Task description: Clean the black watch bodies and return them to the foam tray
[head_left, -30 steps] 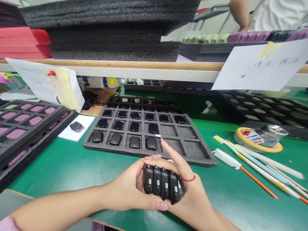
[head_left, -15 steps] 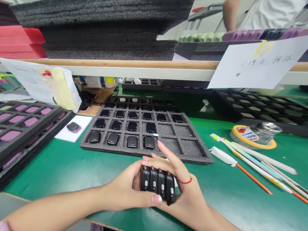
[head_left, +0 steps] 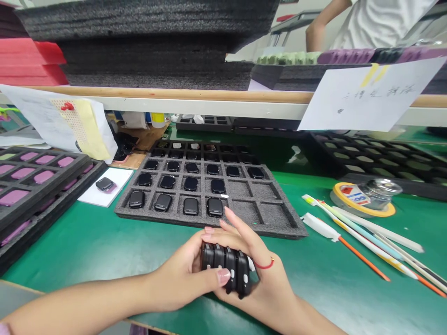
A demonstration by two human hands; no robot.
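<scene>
Several black smartwatch cases (head_left: 240, 270) stand side by side in a row, pressed together between my two hands. My left hand (head_left: 185, 274) grips them from the left, its thumb lying across their near sides. From the right and underneath, my right hand (head_left: 260, 260) wraps round the same row, with its index finger raised toward the tray; a red string circles one finger. Just beyond my hands lies a dark foam tray (head_left: 289, 230) with black watch cases (head_left: 190, 206) in many of its pockets. Something white shows by my right palm, too small to make out.
On the left are foam trays with purple-covered pieces (head_left: 44, 177) and one watch case (head_left: 105, 184) on a white pad. At right lie brushes (head_left: 363, 256), yellow tape (head_left: 387, 211) and a glass bottle (head_left: 382, 190). A shelf (head_left: 209, 104) crosses above; a person stands behind it.
My left thumb has moved up over the near sides of the watch cases, partly covering their pale slots. The row tilts slightly. The person behind the shelf has shifted left.
</scene>
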